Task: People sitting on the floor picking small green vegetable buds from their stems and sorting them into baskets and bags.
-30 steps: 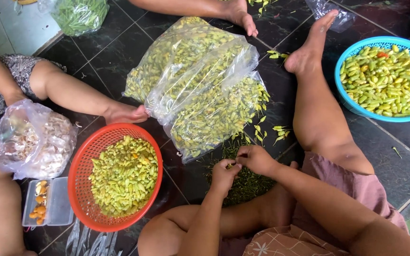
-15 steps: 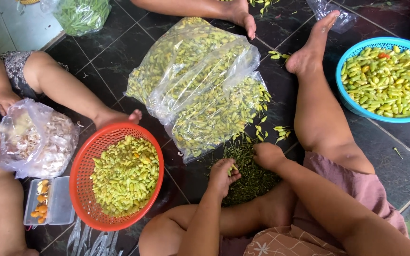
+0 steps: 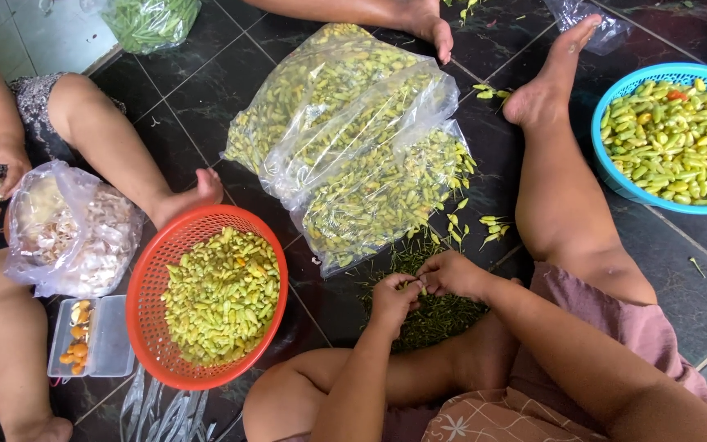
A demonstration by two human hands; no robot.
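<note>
I sit on a dark tiled floor. My left hand point(image 3: 393, 299) and my right hand point(image 3: 454, 274) meet fingertip to fingertip over a heap of green stems point(image 3: 443, 317), pinching a small green chili that their fingers mostly hide. Just beyond my hands lie clear plastic bags of yellow-green chilies point(image 3: 370, 139), the nearest bag open towards me. Loose chilies and stems point(image 3: 460, 221) lie scattered at its mouth. To my left stands an orange basket point(image 3: 145, 286) holding stemmed chilies.
A blue basket point(image 3: 607, 176) of larger green chilies sits at the right, beyond my outstretched leg point(image 3: 558, 188). At the left another person's foot point(image 3: 198, 192) touches the orange basket; that person holds garlic beside a bag of garlic point(image 3: 75, 233) and a small plastic box point(image 3: 112, 344).
Half a second ago my hands were apart, the right one reaching into the stem heap. They have come together again. The other person's foot has stayed by the orange basket.
</note>
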